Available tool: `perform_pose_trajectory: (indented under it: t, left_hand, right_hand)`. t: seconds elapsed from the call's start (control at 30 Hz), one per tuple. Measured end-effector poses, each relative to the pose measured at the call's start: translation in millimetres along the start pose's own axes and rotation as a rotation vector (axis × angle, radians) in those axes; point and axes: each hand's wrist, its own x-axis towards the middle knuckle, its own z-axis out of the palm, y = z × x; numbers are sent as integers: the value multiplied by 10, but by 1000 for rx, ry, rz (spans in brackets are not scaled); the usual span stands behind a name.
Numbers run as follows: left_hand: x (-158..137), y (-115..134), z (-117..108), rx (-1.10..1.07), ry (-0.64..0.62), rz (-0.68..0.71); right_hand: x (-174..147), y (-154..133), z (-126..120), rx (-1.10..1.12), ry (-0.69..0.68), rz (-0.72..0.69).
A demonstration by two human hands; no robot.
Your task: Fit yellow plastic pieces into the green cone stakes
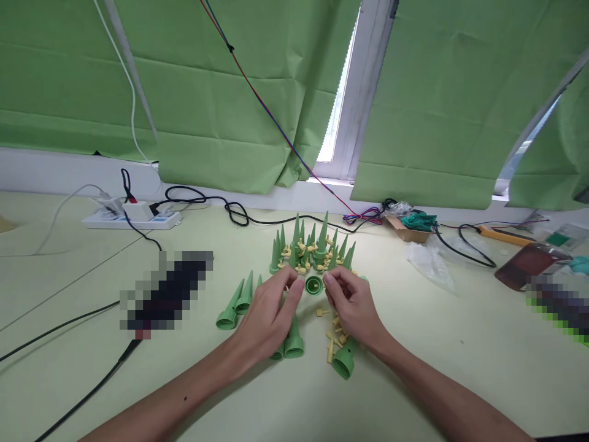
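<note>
A green plastic cone has its round open end facing me, between my two hands, with a small yellow piece showing inside the rim. My left hand is at its left side, thumb and forefinger drawn together; what they pinch, if anything, is hidden. On the other side, my right hand has its fingertips pinched close to the rim, and anything in them is too small to name. Loose yellow plastic fittings lie below my right hand beside another green cone. More green cones lie under and left of my left hand.
Behind my hands stands a cluster of upright green cones with yellow fittings among them. A power strip, black cables and a blurred dark object are leftward. Rightward are an open cardboard box and clear plastic bag.
</note>
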Motion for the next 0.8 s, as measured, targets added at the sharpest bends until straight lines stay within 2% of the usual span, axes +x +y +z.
perform_pose_trajectory:
  t: [0.23, 0.8]
  left_hand:
    - [19, -27, 40, -58, -59, -42]
    - [8, -34, 60, -60, -161, 61]
  right_hand:
    - [-6, -36, -5, 14, -44, -52]
    - [20, 8, -6, 19, -47, -34]
